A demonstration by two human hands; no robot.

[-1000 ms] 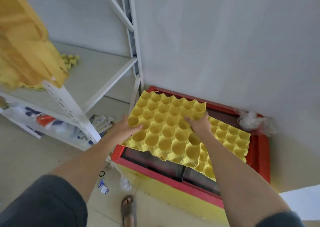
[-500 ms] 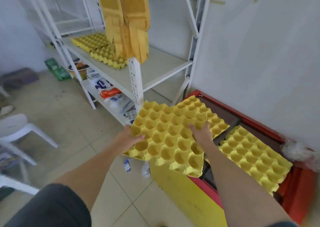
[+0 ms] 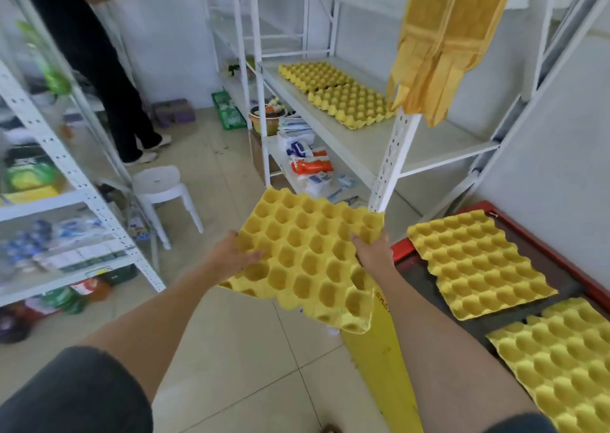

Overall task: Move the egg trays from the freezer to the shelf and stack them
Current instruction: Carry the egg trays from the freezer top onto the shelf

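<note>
The white metal shelf unit (image 3: 376, 142) stands against the wall at upper right. Two yellow egg trays lie side by side on its middle deck: the far tray (image 3: 313, 75) and the near tray (image 3: 351, 104), with adjoining edges touching or nearly so. A yellow cloth (image 3: 439, 40) hangs from the upper level in front of the right end of the near tray.

The freezer (image 3: 383, 360), with yellow body and red rim, sits at lower right. Two more yellow trays lie on its dark lid: one tray (image 3: 478, 261) nearer the shelf unit and one tray (image 3: 561, 363) nearer the camera.

A second white rack (image 3: 66, 198) holding packaged goods stands at left. A white stool (image 3: 161, 188) is on the tiled floor between the racks. A person in dark clothing (image 3: 99, 53) stands at upper left.

The held egg tray (image 3: 307, 257) is in the air over the floor, between the freezer corner and the shelf post, cups facing up. The left hand (image 3: 231, 256) grips its left edge, thumb on top. The right hand (image 3: 373, 249) grips its right edge, fingers curled over the rim.
</note>
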